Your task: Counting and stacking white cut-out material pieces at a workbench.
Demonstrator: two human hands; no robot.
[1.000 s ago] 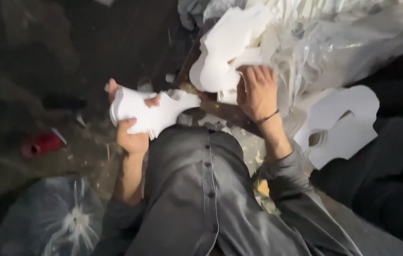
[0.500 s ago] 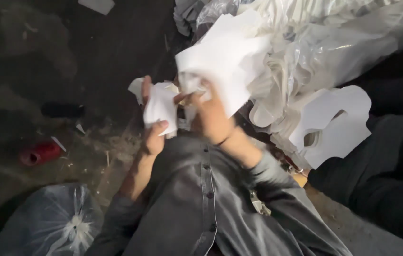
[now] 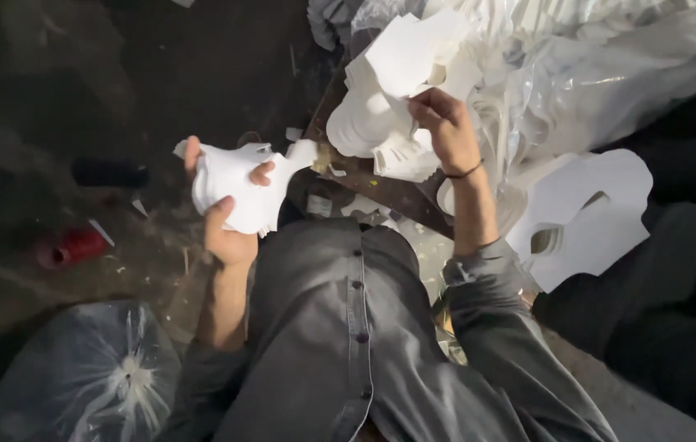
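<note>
From the head camera, the left hand [image 3: 229, 221] grips a stack of white, flat cut-out sheet pieces [image 3: 246, 184] held up in front of the grey buttoned shirt [image 3: 348, 327], its fingers [image 3: 262, 172] curled over the top edge and the thumb behind. The right hand [image 3: 444, 123] reaches up and to the right, its fingers pinching a white cut-out piece [image 3: 401, 57] at the heap of white cut-outs [image 3: 368, 123] lying on the dark brown worktop [image 3: 389, 192] beside crumpled clear plastic sheeting [image 3: 610, 74]. On the dark floor [image 3: 119, 82] lie a red cylindrical object [image 3: 74, 245] and a tied clear plastic bag [image 3: 90, 376]; a larger white cut-out sheet [image 3: 594, 213] rests to the right.
</note>
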